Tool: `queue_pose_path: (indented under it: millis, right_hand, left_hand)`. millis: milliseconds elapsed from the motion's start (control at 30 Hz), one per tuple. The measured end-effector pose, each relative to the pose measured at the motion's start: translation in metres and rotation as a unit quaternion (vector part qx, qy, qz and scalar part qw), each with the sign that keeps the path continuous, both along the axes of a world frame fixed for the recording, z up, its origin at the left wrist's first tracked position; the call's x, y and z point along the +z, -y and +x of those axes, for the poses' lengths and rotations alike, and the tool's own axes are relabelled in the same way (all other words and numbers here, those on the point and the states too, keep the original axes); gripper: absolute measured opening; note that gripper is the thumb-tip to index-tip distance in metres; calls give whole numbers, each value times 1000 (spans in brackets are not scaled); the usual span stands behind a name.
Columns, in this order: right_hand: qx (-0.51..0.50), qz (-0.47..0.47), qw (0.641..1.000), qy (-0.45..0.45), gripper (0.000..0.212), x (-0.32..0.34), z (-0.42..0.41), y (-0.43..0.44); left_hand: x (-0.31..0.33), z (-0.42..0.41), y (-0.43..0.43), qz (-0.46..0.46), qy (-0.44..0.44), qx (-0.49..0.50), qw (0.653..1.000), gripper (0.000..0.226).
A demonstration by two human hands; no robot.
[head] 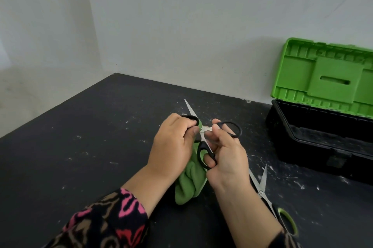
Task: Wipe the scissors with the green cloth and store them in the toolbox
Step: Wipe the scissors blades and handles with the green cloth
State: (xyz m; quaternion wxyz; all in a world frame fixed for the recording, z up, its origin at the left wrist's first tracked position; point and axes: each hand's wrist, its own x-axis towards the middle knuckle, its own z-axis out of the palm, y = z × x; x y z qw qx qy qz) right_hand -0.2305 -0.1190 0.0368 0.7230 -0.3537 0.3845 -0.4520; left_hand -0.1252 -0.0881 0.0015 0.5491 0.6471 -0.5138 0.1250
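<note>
Black-handled scissors (204, 130) are held above the counter (90, 147), between both hands; the right hand (226, 157) curls its fingers through the handle loops; the left hand (173, 143) pinches the green cloth (189, 185) against the pivot; the open toolbox (302, 147) stands well apart, to the right.

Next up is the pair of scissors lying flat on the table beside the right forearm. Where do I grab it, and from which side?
Take the steel scissors with green-lined black handles by the handle loops, coming in from the near right side. The blades lie slightly spread, tips pointing away from the person, so the loops look like the blunt, safer grip.
</note>
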Motion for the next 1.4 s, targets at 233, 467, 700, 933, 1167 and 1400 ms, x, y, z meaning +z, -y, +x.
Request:
queue_pose_path:
  millis: [233,467,700,933,1167,1400]
  right_hand:
    - [9,-6,1000,2,16,0,1,-1]
    - [14,7,1000,7,15,0,-2,4]
    - [15,-2,1000,16,14,0,-4,7]
    - [7,-4,1000,27,12,1,-6,11]
    - [-30,10,999,13,12,3,-9,15]
    - [-10,26,999,20,13,-1,-2,10]
  left_hand:
    - [-2,1,-2,-30,27,-8,999,18]
    - [-2,3,0,-27,35,3,999,17]
    - [1,16,-3,-25,13,34,999,23]
    - [5,35,-7,7,-51,85,995,5]
    - [10,31,-10,-69,-129,121,982,11]
    - [-7,-6,5,-54,65,-54,995,19]
